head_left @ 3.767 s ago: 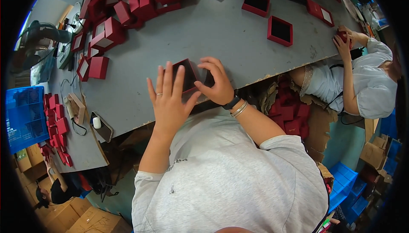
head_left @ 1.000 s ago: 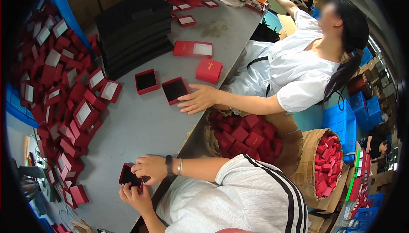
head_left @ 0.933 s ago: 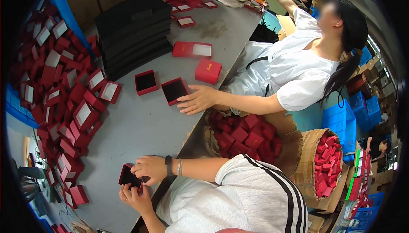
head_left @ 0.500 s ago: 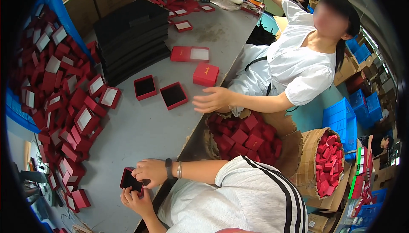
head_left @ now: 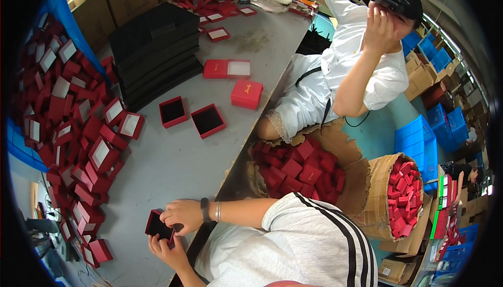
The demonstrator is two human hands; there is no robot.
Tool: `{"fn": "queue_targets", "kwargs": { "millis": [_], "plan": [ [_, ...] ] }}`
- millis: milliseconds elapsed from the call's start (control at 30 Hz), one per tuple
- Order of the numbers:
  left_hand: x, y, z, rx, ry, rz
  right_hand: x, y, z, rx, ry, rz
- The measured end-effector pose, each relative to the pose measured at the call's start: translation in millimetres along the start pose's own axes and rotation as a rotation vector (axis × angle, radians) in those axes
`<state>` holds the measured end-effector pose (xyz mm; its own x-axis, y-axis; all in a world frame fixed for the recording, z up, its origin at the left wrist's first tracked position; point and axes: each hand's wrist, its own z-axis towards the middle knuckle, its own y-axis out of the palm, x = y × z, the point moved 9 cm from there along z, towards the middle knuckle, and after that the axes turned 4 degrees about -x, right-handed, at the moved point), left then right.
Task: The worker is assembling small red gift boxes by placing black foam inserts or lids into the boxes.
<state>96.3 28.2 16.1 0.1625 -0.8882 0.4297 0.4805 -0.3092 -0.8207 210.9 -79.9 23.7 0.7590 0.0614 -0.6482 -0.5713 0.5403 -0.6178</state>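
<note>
While both hands meet low in the frame's lower left, they hold 1 small red box [head_left: 159, 226] with a dark lining, just at the near edge of the grey table [head_left: 173, 166]. The right hand [head_left: 182, 216], wearing a dark watch and a thin bracelet at the wrist, lies over the box's right side with its fingers curled down onto the rim. The left hand [head_left: 166, 250] sits beneath and slightly nearer the lower edge, its fingers cupped up against the box's underside; both are grasping the box, neither is released.

Left of the hands, a long heap of red boxes [head_left: 73, 124], many open with white inserts showing, runs up the left side of the frame. At centre left, 2 open red trays [head_left: 191, 116] with black lining lie side by side on bare tabletop, with a closed red lid [head_left: 247, 93] just right of them and an open hinged pair [head_left: 227, 69] above. A stack of black foam sheets [head_left: 154, 51] fills the upper centre left.

Right of the table edge, a cardboard carton [head_left: 298, 169] holds loose red lids, and a round basket [head_left: 401, 195] of more red pieces stands at centre right. A co-worker in a white shirt [head_left: 346, 72] sits at upper right, 1 hand raised to the head.
</note>
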Motion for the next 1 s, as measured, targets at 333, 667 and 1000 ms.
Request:
{"fn": "queue_targets", "kwargs": {
  "millis": [333,667,1000],
  "plan": [
    [-1.4,0.4,-0.8,-0.005,0.015,0.032,0.7,1.6,0.6,-0.019,0.01,0.035],
    [-0.1,-0.9,0.2,0.016,0.027,0.011,1.4,2.2,0.1,-0.008,-0.008,0.023],
    [-0.9,1.0,-1.1,-0.002,0.023,0.035,0.5,0.9,-0.4,-0.002,-0.005,0.036]
  ]
}}
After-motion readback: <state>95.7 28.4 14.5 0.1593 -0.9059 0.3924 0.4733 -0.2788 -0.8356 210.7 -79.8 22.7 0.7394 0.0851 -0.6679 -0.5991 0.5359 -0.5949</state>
